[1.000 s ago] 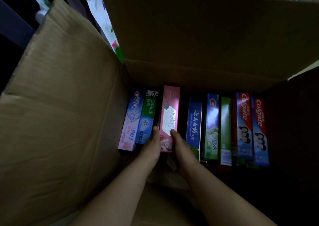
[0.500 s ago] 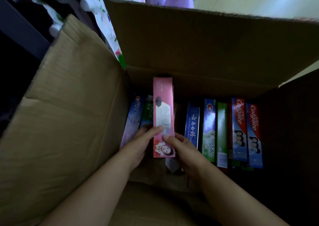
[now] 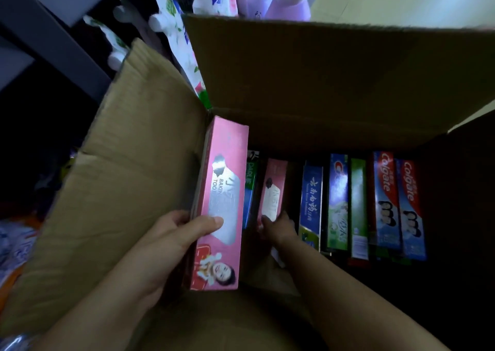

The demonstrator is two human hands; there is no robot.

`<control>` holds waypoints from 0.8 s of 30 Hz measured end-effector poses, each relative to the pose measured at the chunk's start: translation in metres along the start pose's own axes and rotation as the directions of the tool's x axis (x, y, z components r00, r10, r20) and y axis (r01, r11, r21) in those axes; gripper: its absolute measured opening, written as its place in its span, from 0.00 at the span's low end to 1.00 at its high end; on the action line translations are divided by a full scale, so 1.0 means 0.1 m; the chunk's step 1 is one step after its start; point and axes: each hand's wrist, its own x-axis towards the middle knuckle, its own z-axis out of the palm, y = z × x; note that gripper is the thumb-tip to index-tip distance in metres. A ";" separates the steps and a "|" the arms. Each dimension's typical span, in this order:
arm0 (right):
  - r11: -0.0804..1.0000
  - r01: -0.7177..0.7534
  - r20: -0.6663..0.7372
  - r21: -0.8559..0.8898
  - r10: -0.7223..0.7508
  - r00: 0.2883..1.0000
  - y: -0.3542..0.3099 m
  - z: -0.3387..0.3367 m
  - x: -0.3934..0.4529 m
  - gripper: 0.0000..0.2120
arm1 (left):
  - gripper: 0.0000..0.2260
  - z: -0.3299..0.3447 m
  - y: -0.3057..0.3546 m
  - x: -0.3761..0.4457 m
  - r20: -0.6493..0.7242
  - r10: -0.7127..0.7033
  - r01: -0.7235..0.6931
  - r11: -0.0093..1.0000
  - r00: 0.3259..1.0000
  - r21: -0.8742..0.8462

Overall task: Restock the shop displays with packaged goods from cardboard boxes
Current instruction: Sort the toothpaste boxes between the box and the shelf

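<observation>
An open cardboard box holds a row of upright toothpaste cartons. My left hand grips a pink toothpaste carton, lifted above the row at the box's left side. Deeper inside, my right hand has its fingers closed on the lower end of a second pink carton that stands in the row. To its right stand a blue carton, green-and-blue cartons and two red-and-blue Colgate cartons. A green Darlie carton shows between the two pink ones.
The box's left flap and far flap are folded open and stand tall. Beyond the box lie white and purple refill pouches. A dark shelf frame runs at the upper left. Pale floor shows at the upper right.
The pink carton held by both hands has risen out of the row and now rests in my left hand alone. My right hand went back down onto a second pink carton.
</observation>
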 end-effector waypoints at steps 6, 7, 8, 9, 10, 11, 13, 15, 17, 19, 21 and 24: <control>0.980 -0.090 -0.092 -0.177 0.075 0.993 -0.25 0.11 -0.31 0.33 | 0.38 0.10 0.02 0.01 -0.076 0.043 -0.042 0.999 0.996 0.016; 0.982 -0.087 -0.098 -0.170 0.072 0.993 -0.25 0.11 -0.29 0.34 | 0.38 0.10 0.04 0.00 -0.080 0.052 -0.051 0.999 0.995 0.011; 0.985 -0.083 -0.095 -0.150 0.070 0.993 -0.24 0.13 -0.27 0.34 | 0.38 0.09 0.06 0.00 -0.080 0.057 -0.058 0.998 0.995 -0.007; 0.988 -0.076 -0.085 -0.133 0.065 0.994 -0.25 0.12 -0.27 0.33 | 0.38 0.09 0.07 0.01 -0.080 0.056 -0.058 0.998 0.995 -0.025; 0.991 -0.076 -0.072 -0.114 0.068 0.995 -0.24 0.12 -0.25 0.33 | 0.37 0.09 0.07 0.02 -0.082 0.050 -0.053 0.998 0.995 -0.032; 0.992 -0.084 -0.060 -0.094 0.078 0.995 -0.23 0.10 -0.22 0.33 | 0.36 0.09 0.09 0.03 -0.081 0.049 -0.051 0.998 0.996 -0.030; 0.993 -0.098 -0.044 -0.065 0.095 0.995 -0.20 0.07 -0.18 0.33 | 0.35 0.09 0.11 0.07 -0.072 0.048 -0.050 0.998 0.996 -0.030; 0.990 -0.127 -0.030 -0.056 0.126 0.992 -0.18 0.04 -0.20 0.34 | 0.36 0.10 0.12 0.09 -0.051 0.038 -0.040 0.999 0.998 -0.037; 0.986 -0.163 -0.010 -0.018 0.163 0.987 -0.18 0.06 -0.30 0.33 | 0.34 0.10 0.12 0.10 -0.032 0.041 -0.042 0.998 0.999 -0.044; 0.987 -0.159 -0.021 0.009 0.159 0.987 -0.15 0.06 -0.35 0.34 | 0.32 0.10 0.11 0.13 -0.018 0.052 -0.053 0.997 0.998 -0.054; 0.993 -0.112 -0.097 -0.039 0.108 0.989 -0.16 0.02 -0.38 0.35 | 0.33 0.09 0.10 0.16 -0.010 0.059 -0.059 0.997 0.998 -0.057; 0.994 -0.044 -0.106 -0.096 0.034 0.994 -0.21 -0.04 -0.39 0.31 | 0.37 0.10 0.11 0.20 -0.010 0.055 -0.055 0.997 0.998 -0.051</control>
